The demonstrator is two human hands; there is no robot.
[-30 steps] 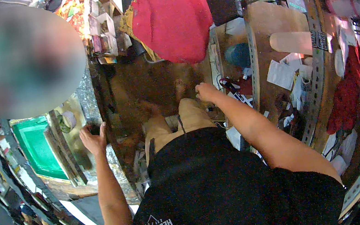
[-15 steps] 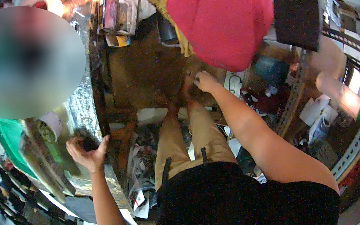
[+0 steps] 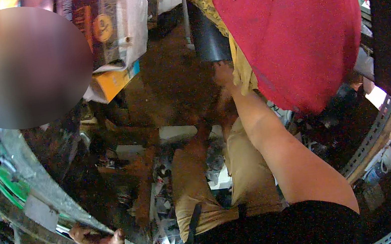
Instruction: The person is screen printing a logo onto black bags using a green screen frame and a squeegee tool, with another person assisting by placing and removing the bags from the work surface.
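Note:
At the lower left, my left hand [image 3: 95, 239] grips the edge of a grey-topped workbench [image 3: 43, 167], thumb at the rim and fingers over the top. My right arm reaches down and forward past my knees. The right hand [image 3: 223, 80] is low near the floor, just below a dark cylinder [image 3: 209, 36] and beside a hanging yellow cloth [image 3: 242, 62]; its fingers are blurred, so I cannot make out whether they hold anything. Over that cloth, a large red cloth-covered pad [image 3: 293, 31], like a seat, fills the upper right.
Ahead on the left stands a white-edged box [image 3: 133, 27] with an orange carton [image 3: 116, 83] below it. Brown floor [image 3: 165, 86] lies between box and cylinder. A black panel [image 3: 390, 37] rises at far right, above perforated metal rails [image 3: 372, 138]. Clutter surrounds my legs.
I have bent lower and forward; box and red pad look larger. My left hand has come down onto the workbench edge. My right hand now lies close under the dark cylinder.

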